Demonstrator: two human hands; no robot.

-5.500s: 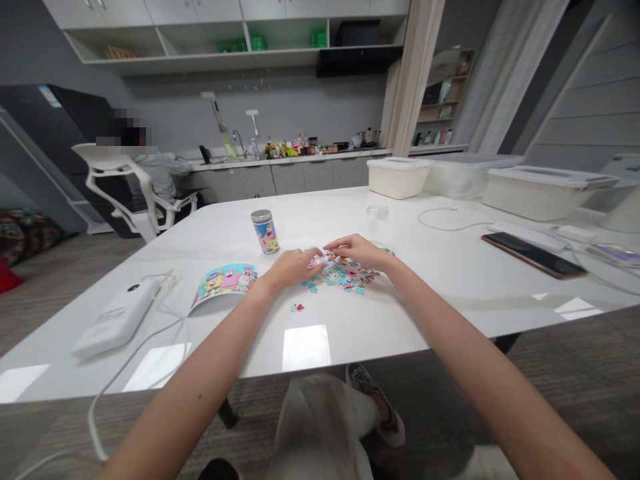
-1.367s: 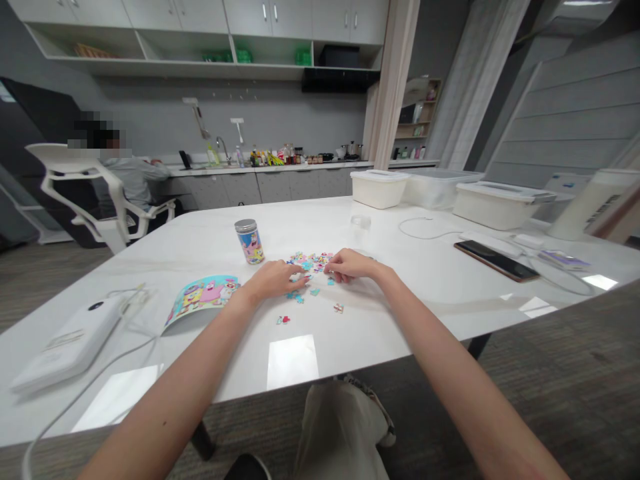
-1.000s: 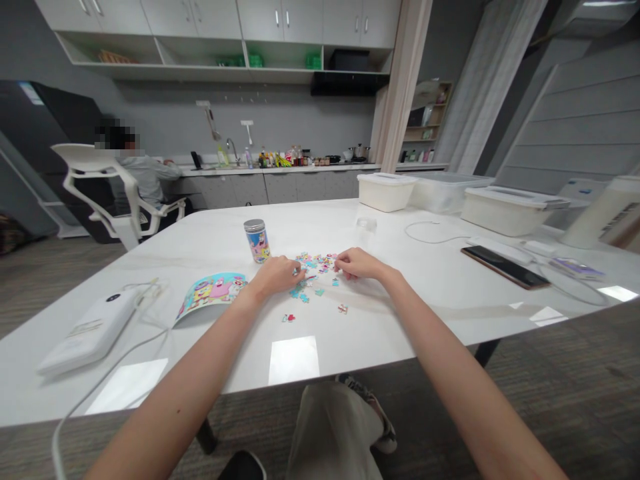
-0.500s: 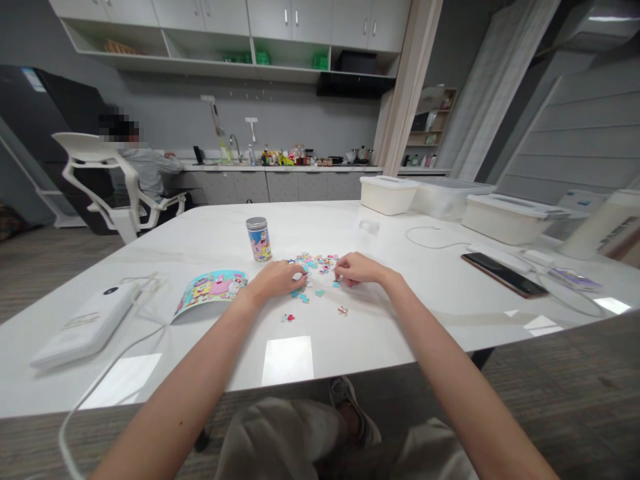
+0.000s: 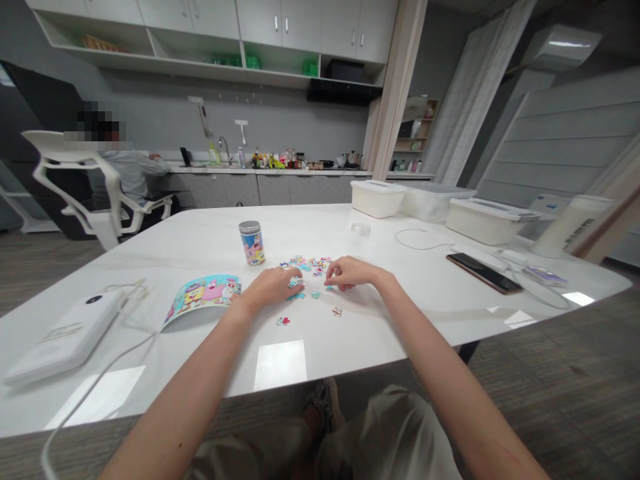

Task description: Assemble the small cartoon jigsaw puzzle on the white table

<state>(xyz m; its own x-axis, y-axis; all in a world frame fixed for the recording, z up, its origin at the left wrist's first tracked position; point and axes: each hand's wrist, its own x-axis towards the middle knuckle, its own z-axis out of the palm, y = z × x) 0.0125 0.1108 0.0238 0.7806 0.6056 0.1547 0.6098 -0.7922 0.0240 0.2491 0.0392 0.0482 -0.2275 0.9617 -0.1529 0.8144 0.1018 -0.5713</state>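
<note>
Small jigsaw puzzle pieces [image 5: 313,265] are heaped on the white table [image 5: 320,360] between and beyond my hands. My left hand [image 5: 274,287] is closed, its fingers curled onto light-blue pieces [image 5: 296,283] at the near left of the heap. A blue piece [image 5: 330,287] shows at the fingertips of my right hand [image 5: 351,272], pinched between thumb and fingers. Loose pieces lie nearer me: a red-and-white one [image 5: 283,321], a brownish one [image 5: 337,311] and a teal one [image 5: 315,295]. Behind my left hand stands a cartoon-printed tin [image 5: 252,244] with a silver lid.
A curved cartoon picture sheet [image 5: 205,297] lies left of my left forearm, beside a white power bank [image 5: 65,340] with a cable. Rightward are a phone [image 5: 483,273], lidded bins [image 5: 379,200] and a clear cup [image 5: 360,233]. A person [image 5: 127,175] sits at the back left.
My view has turned slightly right, so the scene sits further left. Both hands stay by the pieces, with only small finger movements; the blue piece remains at my right fingertips.
</note>
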